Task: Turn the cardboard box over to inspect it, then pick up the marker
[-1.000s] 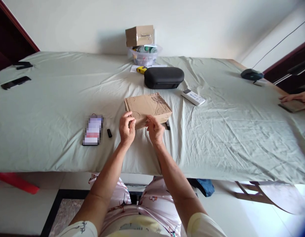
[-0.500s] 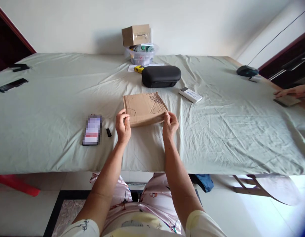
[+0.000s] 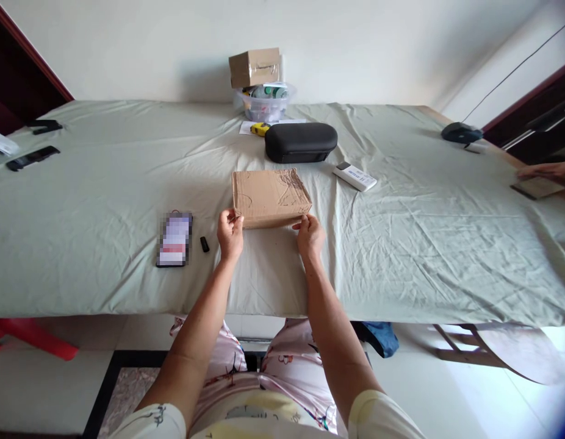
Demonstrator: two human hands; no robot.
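A flat brown cardboard box (image 3: 268,194), creased at its far right corner, is in front of me on the cloth-covered table. My left hand (image 3: 230,233) grips its near left corner between thumb and fingers. At the near right corner, my right hand (image 3: 310,234) pinches the lower edge, its fingers partly under the box. Left of my left hand lie a small black stick-like piece (image 3: 204,244) and a phone (image 3: 174,239) with a blurred screen. Behind the box sits a black zippered case (image 3: 301,142).
A white labelled pack (image 3: 355,176) lies right of the case. Farther back are a yellow tape measure (image 3: 260,129) and a clear tub (image 3: 265,108) under another cardboard box (image 3: 254,67). At the right edge, another person's hand (image 3: 548,171) touches a flat object.
The box has turned slightly and its near edge sits a little farther away; my right hand has shifted lower on its corner. A white item with a hand appears at the far left.
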